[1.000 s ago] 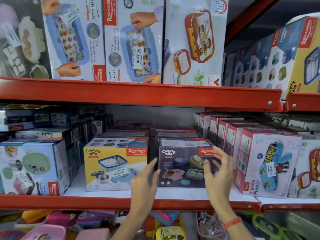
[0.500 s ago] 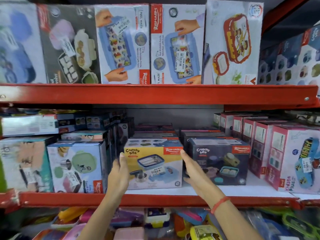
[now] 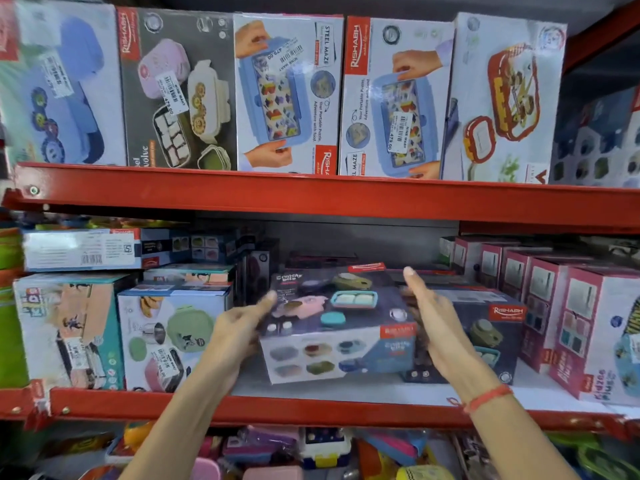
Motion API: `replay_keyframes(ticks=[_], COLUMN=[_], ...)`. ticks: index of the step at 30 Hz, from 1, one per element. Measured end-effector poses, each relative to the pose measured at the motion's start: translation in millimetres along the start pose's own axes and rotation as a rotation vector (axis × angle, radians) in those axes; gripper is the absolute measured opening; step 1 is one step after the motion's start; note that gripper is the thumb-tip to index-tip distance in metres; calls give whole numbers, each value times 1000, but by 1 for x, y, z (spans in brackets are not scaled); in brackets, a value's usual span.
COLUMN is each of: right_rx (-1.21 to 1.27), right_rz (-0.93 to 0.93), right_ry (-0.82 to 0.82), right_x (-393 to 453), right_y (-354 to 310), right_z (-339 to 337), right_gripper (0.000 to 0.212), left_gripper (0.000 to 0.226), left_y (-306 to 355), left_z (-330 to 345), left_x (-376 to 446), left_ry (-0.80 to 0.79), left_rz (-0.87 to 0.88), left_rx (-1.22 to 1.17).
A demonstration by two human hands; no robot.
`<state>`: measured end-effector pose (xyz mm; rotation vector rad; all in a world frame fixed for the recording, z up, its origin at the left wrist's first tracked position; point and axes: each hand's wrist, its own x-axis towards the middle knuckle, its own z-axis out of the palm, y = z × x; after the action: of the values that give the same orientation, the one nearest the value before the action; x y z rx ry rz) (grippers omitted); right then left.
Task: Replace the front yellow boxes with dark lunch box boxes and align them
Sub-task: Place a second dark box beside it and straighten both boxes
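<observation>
A Crunchy Bite lunch box box [image 3: 334, 327] is held tilted above the middle shelf [image 3: 311, 407]. Its dark face points up and a white face printed with small containers points toward me; no yellow face shows. My left hand [image 3: 239, 329] presses its left side, thumb on the dark face. My right hand [image 3: 434, 327] lies flat against its right side, fingers straight. A second dark Crunchy Bite box [image 3: 491, 336] stands upright just to the right, partly hidden behind my right hand.
Pale boxes with a green lunch box print [image 3: 173, 337] stand to the left. Pink Kidzee boxes [image 3: 568, 327] line the right. The red upper shelf beam [image 3: 311, 199] carries tall boxes. Loose plastic lunch boxes fill the space below.
My hands were on either side of the upright yellow-fronted box. Now that box is lifted and tipped, with a dark face up. The view has shifted left and closer.
</observation>
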<state>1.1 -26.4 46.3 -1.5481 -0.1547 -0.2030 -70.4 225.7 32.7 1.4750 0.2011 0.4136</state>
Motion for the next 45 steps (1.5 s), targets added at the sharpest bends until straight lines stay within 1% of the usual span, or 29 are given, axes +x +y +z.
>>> replay_keyframes(ticks=[1,3,4,6,9,14,18,21,23,25,28,29,31,33,36,37,39,40,41,44,45], right_rx=[-9,-24,-33,-32,-53,-25,-39,-98,-132,-166,-91,-55,-10,19,23,12,-23,-3,-15,-21,-12], right_rz=[-30,-128,-173,-210,-202,-160,-176,-201,-198,-175,-119,-108,-96,-89,-128,-148,-45,-73,-83,-113,-121], right_ry=[1,2,8,24,69,115,124,101,56,27,30,17,-1,-20,-23,-43,-18,-29,-19,-11,-17], right_x=[3,3,2,0,-2,-15,-22,-24,-30,-34,-36,-37,-38,-38,-52,-55,-91,-95,-98,-90,-87], right_y=[2,7,11,23,46,75,88,91,88,85,84,85,86,79,80,80,105,107,110,98,95], right_z=[1,5,6,8,13,20,21,20,22,23,22,22,22,23,19,17,7,6,4,9,10], right_gripper=[56,40,38,40,48,51,50,50,55,65,79,85,94,85,74,74,78,78,75,54,51], left_gripper=[45,57,63,63,60,60,57,57,59,67,89,92,82,72,71,73,76,78,79,78,76], left_y=[0,-5,-9,-17,-33,-63,-71,-79,-79,-79,-78,-79,-76,-70,-71,-72,-96,-101,-106,-96,-93], left_z=[1,2,2,5,10,14,19,16,13,10,9,10,15,19,14,12,7,4,0,2,2], left_x=[2,5,7,8,7,4,1,3,4,3,0,-1,-4,-5,-17,-19,-56,-58,-59,-51,-49], left_ry=[-8,-26,-36,-36,27,82,111,87,68,92,104,85,15,-39,-27,-43,-37,-40,-27,13,7], left_rz=[20,65,92,158,239,224,241,240,208,163,158,163,188,223,261,274,181,215,235,254,260], left_rx=[2,-6,-11,4,50,89,94,95,121,143,70,45,38,46,65,72,90,70,91,99,97])
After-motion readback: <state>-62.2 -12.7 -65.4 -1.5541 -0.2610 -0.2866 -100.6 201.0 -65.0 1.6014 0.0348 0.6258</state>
